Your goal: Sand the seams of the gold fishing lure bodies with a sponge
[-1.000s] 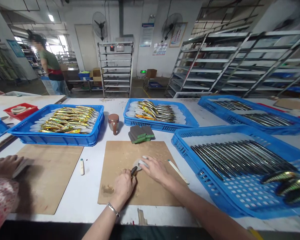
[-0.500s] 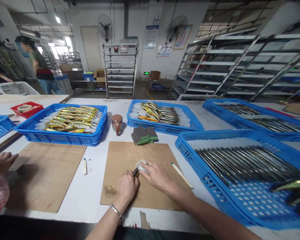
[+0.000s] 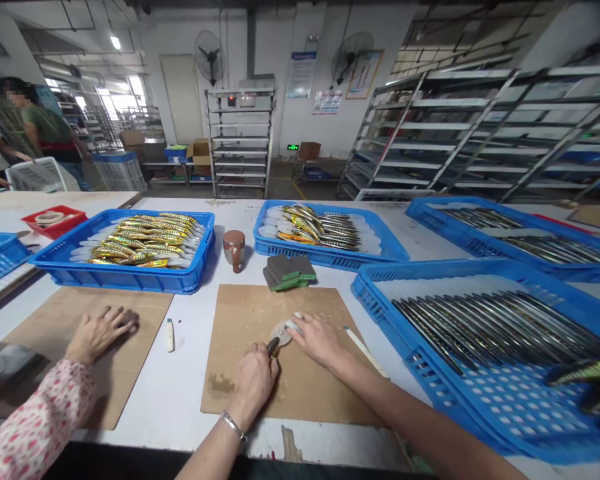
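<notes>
My left hand (image 3: 255,380) is closed around a fishing lure (image 3: 273,346) with a dark body, mostly hidden by the fingers. A clear rounded lip (image 3: 281,334) sticks out from the lure's front, toward my right hand. In my right hand (image 3: 316,339) the fingers pinch a small pale pad (image 3: 295,325) at the far edge of that lip. Both hands are low over a cardboard sheet (image 3: 245,307). Just beyond the sheet lies a stack of grey and green sanding blocks (image 3: 287,272).
Blue trays of lures stand at the left (image 3: 200,277), the middle (image 3: 380,250) and the right (image 3: 380,283). A brown-lidded mug (image 3: 234,250) is between two trays. A pale stick (image 3: 367,352) and white tube (image 3: 171,335) flank the sheet. A co-worker's hand (image 3: 97,333) rests on neighbouring cardboard (image 3: 135,360).
My right hand has shifted slightly up and right with the pad, showing more of the clear lip. My left hand stays nearly still. The co-worker's hand has reached right across their cardboard.
</notes>
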Available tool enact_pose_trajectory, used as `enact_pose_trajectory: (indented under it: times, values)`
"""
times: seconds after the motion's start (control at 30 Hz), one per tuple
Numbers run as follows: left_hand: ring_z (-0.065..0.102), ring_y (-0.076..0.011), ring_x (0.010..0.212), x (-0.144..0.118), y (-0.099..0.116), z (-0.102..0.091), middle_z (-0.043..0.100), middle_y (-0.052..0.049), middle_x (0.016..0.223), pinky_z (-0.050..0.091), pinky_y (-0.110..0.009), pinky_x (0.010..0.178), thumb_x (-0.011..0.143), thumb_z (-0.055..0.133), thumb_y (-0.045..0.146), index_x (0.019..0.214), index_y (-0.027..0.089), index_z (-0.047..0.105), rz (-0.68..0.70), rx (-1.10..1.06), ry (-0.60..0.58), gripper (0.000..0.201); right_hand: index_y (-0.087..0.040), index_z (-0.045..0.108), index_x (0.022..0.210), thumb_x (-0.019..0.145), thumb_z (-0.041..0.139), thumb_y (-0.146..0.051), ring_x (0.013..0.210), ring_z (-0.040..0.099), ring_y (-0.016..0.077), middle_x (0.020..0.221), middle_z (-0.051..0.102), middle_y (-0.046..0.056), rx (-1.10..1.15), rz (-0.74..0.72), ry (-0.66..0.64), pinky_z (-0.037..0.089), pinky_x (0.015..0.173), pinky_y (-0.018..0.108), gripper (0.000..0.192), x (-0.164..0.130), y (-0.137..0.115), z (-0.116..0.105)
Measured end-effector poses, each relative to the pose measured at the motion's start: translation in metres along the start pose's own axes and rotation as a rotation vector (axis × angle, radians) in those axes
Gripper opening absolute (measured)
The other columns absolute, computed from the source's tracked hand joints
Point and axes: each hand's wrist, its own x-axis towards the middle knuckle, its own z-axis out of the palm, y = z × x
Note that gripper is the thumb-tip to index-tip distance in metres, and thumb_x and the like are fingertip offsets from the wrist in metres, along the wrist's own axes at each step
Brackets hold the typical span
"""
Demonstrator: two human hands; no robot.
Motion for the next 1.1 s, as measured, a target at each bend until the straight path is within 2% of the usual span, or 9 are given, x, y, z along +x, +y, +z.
enact_pose_trajectory:
  times: [0.13,0.3,0.47,0.63,0.8,0.93,1.0,1.1]
  values:
    - [0.071,-0.0241,0.111,0.000,0.000,-0.001,0.072,-0.014,0.118,0.052,-0.031,0.095,0.103,0.047,0.027,0.119,0.012,0.065,0.016,0.003,-0.004,0.028,-0.028,0.070,0.138,0.101,0.060,-0.039,0.131,0.064,0.0276,0.142,0.068,0.010,0.057,-0.105,0.003,0.048,0.113,0.043,0.039,-0.002,0.004,0.004]
    - [0.070,-0.0251,0.114,-0.003,0.002,-0.005,0.071,-0.015,0.122,0.052,-0.032,0.096,0.102,0.048,0.025,0.122,0.011,0.065,-0.004,0.005,-0.014,0.030,-0.020,0.074,0.132,0.101,0.057,-0.035,0.123,0.068,0.0339,0.136,0.070,0.018,0.015,0.004,0.003,0.053,0.106,0.050,0.038,-0.001,0.007,0.001]
    - [0.071,-0.0247,0.114,-0.004,0.004,-0.011,0.073,-0.016,0.117,0.052,-0.031,0.096,0.103,0.048,0.026,0.123,0.011,0.064,-0.004,-0.012,-0.035,0.030,-0.029,0.069,0.138,0.101,0.061,-0.039,0.133,0.062,0.0272,0.144,0.067,0.009,0.065,-0.113,-0.015,0.049,0.114,0.042,0.040,-0.005,-0.002,-0.001]
    - [0.071,-0.0244,0.113,-0.002,0.000,-0.006,0.072,-0.015,0.118,0.052,-0.031,0.095,0.103,0.048,0.027,0.122,0.012,0.065,-0.012,0.011,-0.018,0.029,-0.019,0.074,0.132,0.102,0.057,-0.034,0.124,0.068,0.0336,0.137,0.070,0.018,0.034,0.002,-0.012,0.053,0.108,0.050,0.037,-0.001,-0.002,-0.004]
    - [0.072,-0.0249,0.110,0.002,-0.005,0.000,0.073,-0.015,0.117,0.052,-0.031,0.092,0.103,0.050,0.028,0.120,0.012,0.065,-0.004,-0.034,0.006,0.028,-0.029,0.070,0.137,0.101,0.062,-0.040,0.129,0.064,0.0289,0.144,0.066,0.010,0.105,-0.174,0.034,0.050,0.111,0.043,0.039,-0.012,-0.007,0.000]
    - [0.072,-0.0253,0.110,0.004,-0.006,0.002,0.074,-0.016,0.116,0.052,-0.031,0.091,0.101,0.051,0.026,0.120,0.011,0.065,-0.006,-0.019,0.019,0.028,-0.024,0.073,0.132,0.103,0.056,-0.037,0.124,0.066,0.0312,0.138,0.069,0.014,0.077,-0.041,0.024,0.053,0.106,0.047,0.036,-0.009,-0.004,-0.002]
    - [0.073,-0.0250,0.109,0.004,-0.007,0.002,0.074,-0.015,0.114,0.052,-0.030,0.090,0.101,0.051,0.026,0.119,0.012,0.065,0.005,-0.027,0.026,0.027,-0.024,0.071,0.135,0.103,0.057,-0.038,0.125,0.065,0.0325,0.142,0.067,0.015,0.066,-0.092,0.045,0.052,0.106,0.048,0.038,-0.013,-0.007,-0.002]
    - [0.073,-0.0243,0.108,0.005,-0.011,0.002,0.074,-0.014,0.115,0.052,-0.030,0.089,0.101,0.052,0.027,0.117,0.012,0.065,0.026,-0.041,0.035,0.025,-0.028,0.066,0.142,0.102,0.060,-0.041,0.125,0.064,0.0314,0.147,0.063,0.012,0.049,-0.245,0.080,0.050,0.107,0.046,0.042,-0.023,-0.011,0.000]
